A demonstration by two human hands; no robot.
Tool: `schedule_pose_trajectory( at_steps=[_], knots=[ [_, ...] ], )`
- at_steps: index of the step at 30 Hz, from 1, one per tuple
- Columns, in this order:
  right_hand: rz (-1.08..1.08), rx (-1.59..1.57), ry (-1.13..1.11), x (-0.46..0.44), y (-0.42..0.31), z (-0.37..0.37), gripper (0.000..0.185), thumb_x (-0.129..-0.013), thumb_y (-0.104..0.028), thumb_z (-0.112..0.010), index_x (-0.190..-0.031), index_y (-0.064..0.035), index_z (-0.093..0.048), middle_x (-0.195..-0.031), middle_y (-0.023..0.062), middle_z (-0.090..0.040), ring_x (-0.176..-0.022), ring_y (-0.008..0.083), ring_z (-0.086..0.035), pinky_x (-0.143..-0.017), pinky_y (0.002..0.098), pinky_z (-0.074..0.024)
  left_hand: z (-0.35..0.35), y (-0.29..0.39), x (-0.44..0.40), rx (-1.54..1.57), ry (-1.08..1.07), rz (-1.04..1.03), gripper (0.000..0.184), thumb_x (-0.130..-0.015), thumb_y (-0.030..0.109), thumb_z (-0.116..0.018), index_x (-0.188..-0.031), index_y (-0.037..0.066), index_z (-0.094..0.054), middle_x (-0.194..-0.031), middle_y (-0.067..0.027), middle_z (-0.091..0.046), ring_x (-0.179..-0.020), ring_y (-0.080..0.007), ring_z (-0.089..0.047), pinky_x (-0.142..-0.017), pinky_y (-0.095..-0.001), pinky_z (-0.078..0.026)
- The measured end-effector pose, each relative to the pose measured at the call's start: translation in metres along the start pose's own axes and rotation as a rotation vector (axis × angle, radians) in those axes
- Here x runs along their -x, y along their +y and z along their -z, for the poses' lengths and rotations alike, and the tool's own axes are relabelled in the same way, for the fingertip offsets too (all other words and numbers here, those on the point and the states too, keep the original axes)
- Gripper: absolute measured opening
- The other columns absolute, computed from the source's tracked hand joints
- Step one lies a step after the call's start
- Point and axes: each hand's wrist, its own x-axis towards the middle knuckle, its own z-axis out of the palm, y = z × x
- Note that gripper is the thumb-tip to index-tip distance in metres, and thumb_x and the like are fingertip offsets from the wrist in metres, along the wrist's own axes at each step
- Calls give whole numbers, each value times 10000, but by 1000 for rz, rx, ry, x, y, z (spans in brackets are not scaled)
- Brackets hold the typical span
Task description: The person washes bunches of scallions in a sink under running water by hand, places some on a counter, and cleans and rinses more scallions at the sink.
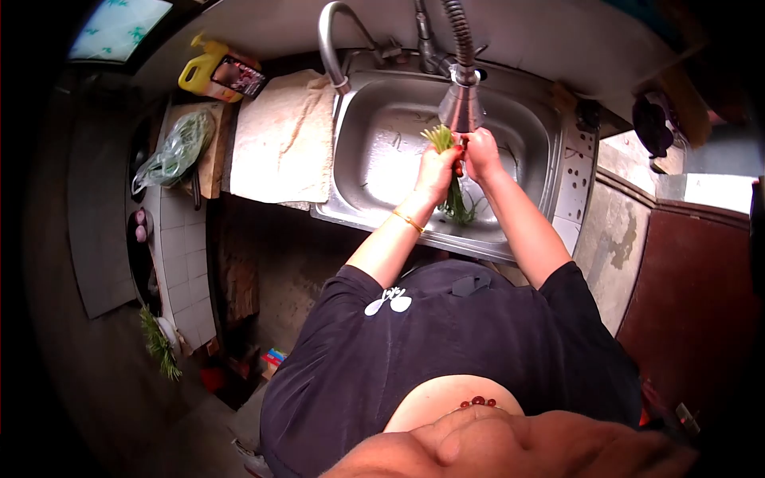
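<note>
Over the steel sink (382, 159), my left hand (438, 169) is closed around a bunch of green stalks (457, 201). The pale cut ends stick up above the fist, and the dark green leaves hang down toward the basin floor. My right hand (481, 153) is right beside it, under the spray head (462, 103) of the coiled faucet. Its fingers are curled, and what they hold, if anything, is hidden. Small green bits lie in the basin.
A curved faucet (327, 40) rises behind the sink's left part. Left of the sink are a cloth-covered board (280, 139), a yellow jug (209, 70) and a plastic bag of greens (182, 143). A dark red panel (685, 279) stands at the right.
</note>
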Motion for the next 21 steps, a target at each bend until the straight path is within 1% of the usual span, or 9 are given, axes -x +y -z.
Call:
schedule_pose_trajectory(
  at_steps=[2, 6, 9, 11, 13, 14, 17, 19, 21],
  knots=[
    [-124, -76, -6, -9, 4, 3, 142, -700, -64, -431, -600, -12, -517, -586, 90, -506, -432, 204, -436, -390, 327, -359, 2, -1, -1, -28, 2, 5, 55, -778, 87, -525, -777, 32, -531, -610, -8, -493, -493, -92, -443, -460, -220, -370],
    [-148, -58, 8, -11, -4, -4, 207, -753, -137, -451, -578, -40, -502, -563, 61, -498, -438, 161, -444, -392, 309, -359, -1, 4, 2, -38, -10, 2, 36, -770, 77, -517, -753, 46, -522, -591, 2, -472, -475, -80, -417, -447, -215, -354],
    [102, 66, 87, -18, -3, -8, 233, -768, -161, -448, -559, -70, -496, -546, 46, -485, -452, 150, -462, -392, 303, -361, 2, 0, 3, -178, -85, 30, 58, -768, 88, -508, -816, 55, -516, -574, 8, -462, -447, -87, -416, -415, -225, -354],
    [-250, 54, -23, -38, -14, 15, 243, -817, -184, -393, -645, -74, -525, -608, 60, -527, -499, 160, -519, -418, 318, -415, -11, 2, 16, -113, -84, -20, 45, -764, 63, -504, -806, 56, -517, -561, -5, -459, -457, -96, -436, -426, -238, -365],
    [-107, 71, -43, -28, -32, 0, 201, -829, -186, -390, -781, -69, -546, -677, 74, -560, -502, 160, -527, -471, 321, -458, -6, 4, 12, -29, -68, 23, 42, -782, 76, -503, -767, 38, -495, -567, -13, -441, -479, -115, -432, -468, -243, -373],
    [-121, 97, -79, -17, -46, -9, 208, -838, -220, -413, -885, -64, -542, -720, 62, -573, -528, 146, -538, -523, 314, -481, -1, 4, 6, 113, -70, 29, 66, -797, 90, -505, -757, 41, -488, -592, -23, -456, -495, -123, -447, -485, -253, -388],
    [-184, 189, -232, -1, -46, -11, 220, -836, -246, -459, -927, -63, -541, -765, 52, -590, -591, 134, -561, -558, 300, -473, 5, 19, 0, 168, -110, -14, 115, -820, 125, -515, -756, 34, -485, -611, -24, -474, -519, -128, -464, -514, -274, -414],
    [-293, 300, -445, 5, -46, -10, 136, -816, -176, -524, -882, -59, -546, -770, 34, -573, -642, 88, -534, -590, 280, -442, 7, 18, -3, 98, -155, 20, 128, -808, 144, -538, -799, 20, -511, -650, -33, -510, -555, -136, -492, -541, -270, -427],
    [163, 635, -366, 13, -39, -25, 143, -827, -174, -518, -852, -36, -541, -715, 19, -530, -579, 65, -474, -502, 262, -410, 6, 19, -2, 0, -178, 86, 144, -798, 151, -550, -822, 11, -527, -682, -41, -533, -575, -144, -511, -555, -268, -434]
  ],
)
